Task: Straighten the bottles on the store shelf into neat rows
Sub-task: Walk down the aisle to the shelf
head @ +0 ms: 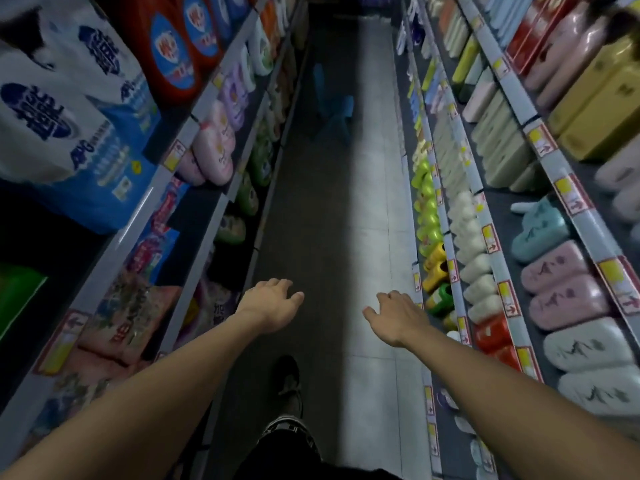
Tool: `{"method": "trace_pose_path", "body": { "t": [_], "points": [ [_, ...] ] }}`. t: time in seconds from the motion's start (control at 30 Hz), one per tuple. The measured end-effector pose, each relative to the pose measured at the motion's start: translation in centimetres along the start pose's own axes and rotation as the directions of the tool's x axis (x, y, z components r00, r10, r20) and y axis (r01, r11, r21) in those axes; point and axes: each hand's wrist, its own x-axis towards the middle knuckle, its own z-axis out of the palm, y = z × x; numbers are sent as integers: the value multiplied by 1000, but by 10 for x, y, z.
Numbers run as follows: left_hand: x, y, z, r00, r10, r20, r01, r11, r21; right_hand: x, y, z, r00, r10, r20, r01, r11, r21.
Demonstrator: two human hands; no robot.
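I look down a narrow store aisle. My left hand (272, 303) hangs over the floor in the middle, fingers loosely apart and holding nothing. My right hand (398, 318) reaches forward near the right shelf edge, also with nothing in it. Just beyond it stand yellow and green bottles (437, 271) on a low right shelf. White bottles (474, 251) fill the shelf above them, with pink bottles (561, 282) higher up. On the left shelves lie pink bottles (214, 147) and green ones (247, 199). Neither hand touches a bottle.
Large detergent bags (69, 109) and red jugs (173, 46) crowd the upper left shelf. Soft pink packs (128, 327) sit lower left. A blue plastic chair (334, 112) stands further down the tiled aisle floor (374, 237). My foot (289, 386) is on the floor below.
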Motion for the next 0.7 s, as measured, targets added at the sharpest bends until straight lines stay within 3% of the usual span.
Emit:
{"method": "trace_pose_path", "body": {
  "t": [0.4, 0.7],
  "points": [
    [169, -35, -105, 991, 64, 118, -64, 998, -6, 147, -69, -90, 994, 101, 34, -102, 994, 40],
    [258, -26, -152, 983, 93, 159, -94, 996, -1, 224, -76, -144, 987, 162, 18, -163, 984, 75]
  ]
}}
